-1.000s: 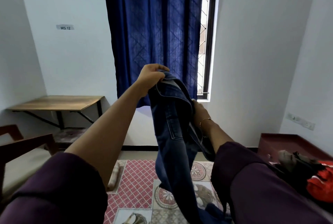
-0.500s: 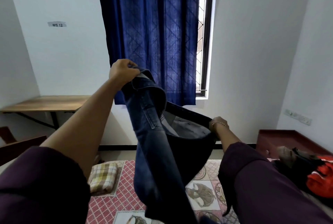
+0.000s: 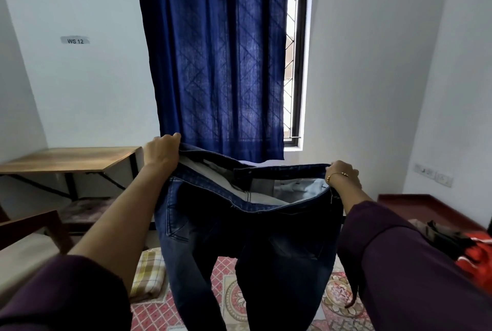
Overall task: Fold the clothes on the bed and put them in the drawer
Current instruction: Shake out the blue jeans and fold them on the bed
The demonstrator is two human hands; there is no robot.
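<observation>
A pair of dark blue jeans hangs in the air in front of me, waistband stretched wide and open, both legs dangling down over the bed. My left hand grips the left end of the waistband. My right hand, with a gold bracelet on the wrist, grips the right end. The bed has a red and cream patterned sheet. A folded yellow checked cloth lies on the bed at the left.
A heap of dark and red clothes lies at the right by a dark red headboard. A wooden desk and chair stand at the left. A blue curtain covers the window ahead.
My hands have moved apart and spread the jeans' waistband wide. My left hand dropped lower and my right hand swung out to the right. The jeans now hang flat with both legs down.
</observation>
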